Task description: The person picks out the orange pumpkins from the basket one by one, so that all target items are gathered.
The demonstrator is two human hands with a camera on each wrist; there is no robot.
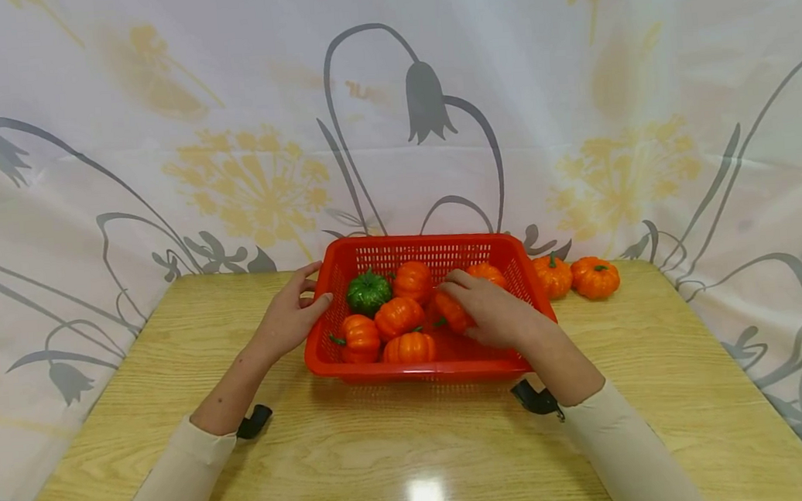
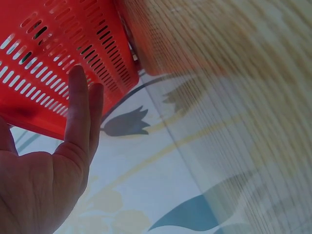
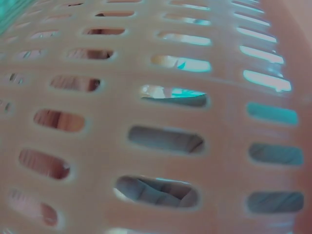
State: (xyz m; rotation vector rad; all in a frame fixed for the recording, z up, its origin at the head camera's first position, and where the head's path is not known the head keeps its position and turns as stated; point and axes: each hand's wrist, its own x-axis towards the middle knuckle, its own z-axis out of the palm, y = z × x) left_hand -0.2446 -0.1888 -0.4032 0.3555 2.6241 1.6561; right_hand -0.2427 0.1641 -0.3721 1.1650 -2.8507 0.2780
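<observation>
A red slotted plastic basket (image 1: 423, 371) stands on the table with several small orange pumpkins (image 1: 399, 317) and one green pumpkin (image 1: 368, 292) inside. Reaching over its right side, my right hand (image 1: 492, 310) grips an orange pumpkin (image 1: 451, 312) low in the basket; the palm and fingertips are partly hidden. Another orange pumpkin (image 1: 486, 274) lies just behind that hand. At the left rim is my left hand (image 1: 287, 313). In the left wrist view its extended fingers (image 2: 80, 107) lie along the basket's outer wall (image 2: 58, 58). The right wrist view is filled by the slotted wall (image 3: 112, 112).
Two more orange pumpkins, one by the basket's right side (image 1: 552, 276) and one farther right (image 1: 594, 277), sit on the wooden table (image 1: 359, 455). A patterned cloth (image 1: 256, 82) hangs right behind the table's back edge. Black straps (image 1: 254, 422) show at the wrists.
</observation>
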